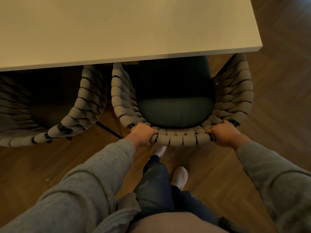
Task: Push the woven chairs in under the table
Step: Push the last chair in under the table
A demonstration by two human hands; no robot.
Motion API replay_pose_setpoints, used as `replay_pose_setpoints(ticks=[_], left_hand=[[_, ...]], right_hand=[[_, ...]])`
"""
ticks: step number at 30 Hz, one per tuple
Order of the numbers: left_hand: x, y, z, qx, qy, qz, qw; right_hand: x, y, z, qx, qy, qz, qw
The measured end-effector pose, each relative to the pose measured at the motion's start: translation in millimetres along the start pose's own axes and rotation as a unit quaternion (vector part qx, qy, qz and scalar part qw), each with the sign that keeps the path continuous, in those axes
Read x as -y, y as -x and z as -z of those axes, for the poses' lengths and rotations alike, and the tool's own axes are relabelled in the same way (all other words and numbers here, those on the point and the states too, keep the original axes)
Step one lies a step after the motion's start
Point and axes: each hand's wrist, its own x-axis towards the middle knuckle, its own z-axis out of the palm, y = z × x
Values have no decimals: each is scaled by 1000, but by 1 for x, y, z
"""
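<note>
A grey woven chair (183,139) with a dark green seat cushion (175,111) stands in front of me, its front half under the pale table (127,31). My left hand (143,134) grips the left end of its top back rail. My right hand (223,133) grips the right end of the same rail. A second woven chair (79,115) stands to the left, its seat in shadow under the table edge, close beside the first chair.
The table's right corner (260,46) ends just past the chair's right arm. Wooden floor (277,101) lies open to the right and behind me. My feet in white shoes (180,177) stand right behind the chair.
</note>
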Motion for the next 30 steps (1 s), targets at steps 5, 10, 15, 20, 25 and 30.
replay_pose_setpoints(ticks=[5, 10, 15, 20, 25, 30], left_hand=[[1, -1, 1, -2, 12, 6, 1000], [0, -2, 3, 6, 8, 17, 1000], [-2, -4, 4, 31, 11, 32, 999], [-3, -7, 7, 29, 8, 44, 999], [-6, -12, 12, 26, 2, 51, 998], [-1, -11, 8, 40, -1, 37, 999]], right_hand=[[-7, -7, -2, 15, 10, 17, 1000], [-8, -9, -2, 11, 14, 16, 1000], [-8, -7, -1, 0, 17, 19, 1000], [-13, -10, 2, 6, -4, 15, 1000], [-19, -14, 2, 10, 3, 5, 1000], [-14, -13, 1, 5, 8, 2, 1000]])
